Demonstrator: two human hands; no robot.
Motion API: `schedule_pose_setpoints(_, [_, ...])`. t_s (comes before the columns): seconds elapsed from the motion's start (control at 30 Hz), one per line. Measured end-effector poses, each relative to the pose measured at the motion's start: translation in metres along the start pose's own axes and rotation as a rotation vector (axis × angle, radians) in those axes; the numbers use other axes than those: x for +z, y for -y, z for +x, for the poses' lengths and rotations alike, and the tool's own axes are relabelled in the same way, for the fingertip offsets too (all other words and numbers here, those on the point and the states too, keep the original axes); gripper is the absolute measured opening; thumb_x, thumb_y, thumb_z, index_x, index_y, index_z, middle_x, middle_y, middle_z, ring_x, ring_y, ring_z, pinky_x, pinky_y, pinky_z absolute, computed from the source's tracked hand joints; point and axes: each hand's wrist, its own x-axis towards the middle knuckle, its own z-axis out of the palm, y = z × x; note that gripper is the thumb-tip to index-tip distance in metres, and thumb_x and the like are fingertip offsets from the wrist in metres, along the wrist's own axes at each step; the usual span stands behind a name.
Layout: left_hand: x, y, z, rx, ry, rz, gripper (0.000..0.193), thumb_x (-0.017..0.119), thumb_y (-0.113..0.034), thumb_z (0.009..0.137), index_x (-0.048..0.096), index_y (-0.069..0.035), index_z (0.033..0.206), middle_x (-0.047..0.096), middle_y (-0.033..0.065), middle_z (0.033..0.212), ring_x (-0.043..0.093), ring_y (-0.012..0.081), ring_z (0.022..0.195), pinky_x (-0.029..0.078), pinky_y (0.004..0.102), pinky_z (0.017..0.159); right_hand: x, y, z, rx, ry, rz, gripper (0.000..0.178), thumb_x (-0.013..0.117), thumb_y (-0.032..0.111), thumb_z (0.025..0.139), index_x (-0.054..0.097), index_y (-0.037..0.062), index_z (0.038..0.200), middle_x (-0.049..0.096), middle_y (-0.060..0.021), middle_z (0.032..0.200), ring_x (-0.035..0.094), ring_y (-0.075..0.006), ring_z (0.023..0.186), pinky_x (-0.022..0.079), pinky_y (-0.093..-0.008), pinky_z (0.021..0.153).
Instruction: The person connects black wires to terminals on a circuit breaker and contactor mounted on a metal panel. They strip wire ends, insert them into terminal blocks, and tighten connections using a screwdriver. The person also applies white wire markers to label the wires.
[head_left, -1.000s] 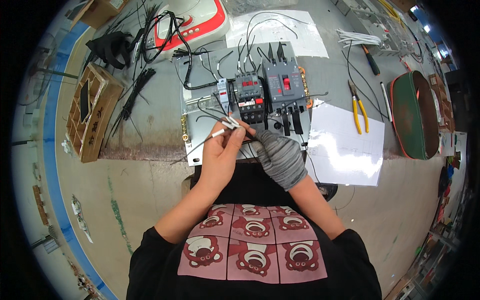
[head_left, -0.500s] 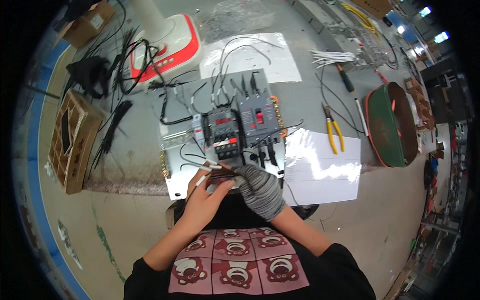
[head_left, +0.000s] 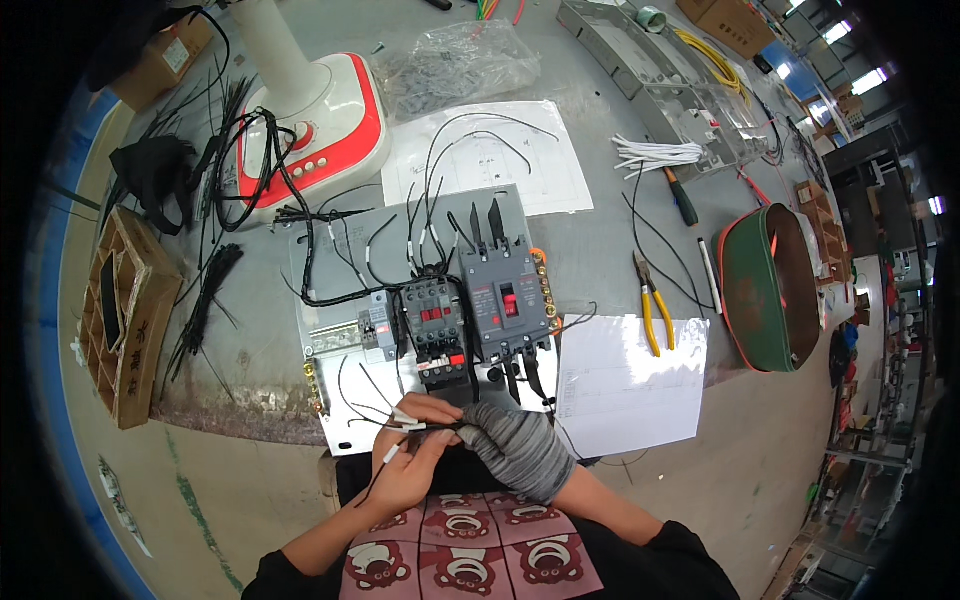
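Observation:
Several thin black wires with white marker sleeves run between my two hands, just off the near edge of a metal mounting plate. My bare left hand pinches them between thumb and fingers. My right hand, in a grey striped knit glove, is closed round the same bundle; its fingertips are partly hidden. Beyond the hands, the plate carries a grey circuit breaker with a red toggle, a dark contactor and a small light-grey module. Black wires loop up from the contactor.
Yellow-handled pliers lie right of the plate, partly over a white sheet. Farther right are a screwdriver and a green bin. A wooden compartment box, black cable ties and a red-and-white stand base are left.
The whole scene sits lower in the picture, as the view has tilted up. Both hands stay together on the wires, with only slight finger movement.

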Motion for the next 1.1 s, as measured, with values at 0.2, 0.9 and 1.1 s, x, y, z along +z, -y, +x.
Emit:
schedule_pose_setpoints(0.2, [-0.012,0.002,0.002,0.033,0.048,0.249,0.014,0.061,0.004,0.087,0.064,-0.001,0.100,0.055,0.0125,0.102,0.057,0.0210,0.089,0.049,0.0304,0.078,0.003,0.000,0.001,-0.028,0.018,-0.179,0.022,0.058,0.025,0.091,0.064,0.0060,0.101,0.064,-0.0121,0.070,0.061,-0.0309,0.056,0.048,-0.0428,0.051])
schedule_pose_setpoints(0.9, [-0.034,0.016,0.015,-0.026,0.371,0.000,0.019,0.044,0.007,0.092,0.045,0.001,0.111,0.060,0.0247,0.108,0.064,0.0289,0.099,0.053,0.0418,0.087,-0.116,-0.138,0.230,0.090,-0.137,-0.285,0.024,0.059,0.010,0.089,0.065,0.0053,0.112,0.061,-0.0138,0.103,0.063,-0.0245,0.093,0.050,-0.0325,0.085])
schedule_pose_setpoints(1.1, [-0.032,0.020,0.013,-0.141,0.326,-0.324,0.022,0.051,0.007,0.090,0.055,-0.001,0.109,0.065,0.0220,0.112,0.064,0.0266,0.102,0.051,0.0392,0.089,-0.114,-0.140,0.225,0.055,-0.123,-0.195,0.016,0.056,0.005,0.088,0.065,0.0038,0.102,0.064,-0.0128,0.093,0.063,-0.0228,0.087,0.050,-0.0333,0.084])
